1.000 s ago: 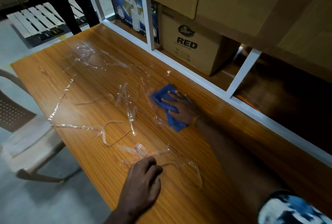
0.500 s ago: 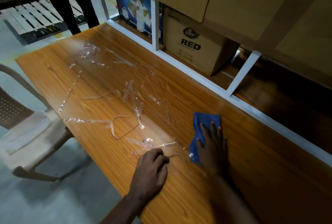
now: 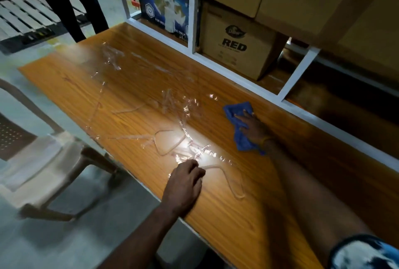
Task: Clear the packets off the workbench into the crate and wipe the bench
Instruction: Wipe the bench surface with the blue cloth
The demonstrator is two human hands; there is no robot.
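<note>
Right hand (image 3: pixel 252 127) flat, pressing blue cloth (image 3: pixel 240 125) onto wooden workbench (image 3: pixel 237 214) near white shelf frame (image 3: pixel 300 70). Left hand (image 3: pixel 183 186) curled, knuckles resting at front edge. Clear plastic strips (image 3: pixel 172 139) scattered between; plastic chair (image 3: pixel 38 160) beside bench

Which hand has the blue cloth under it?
The right hand, reaching out near the white shelf frame, presses the blue cloth flat. The left hand rests near the bench's front edge, without it.
</note>
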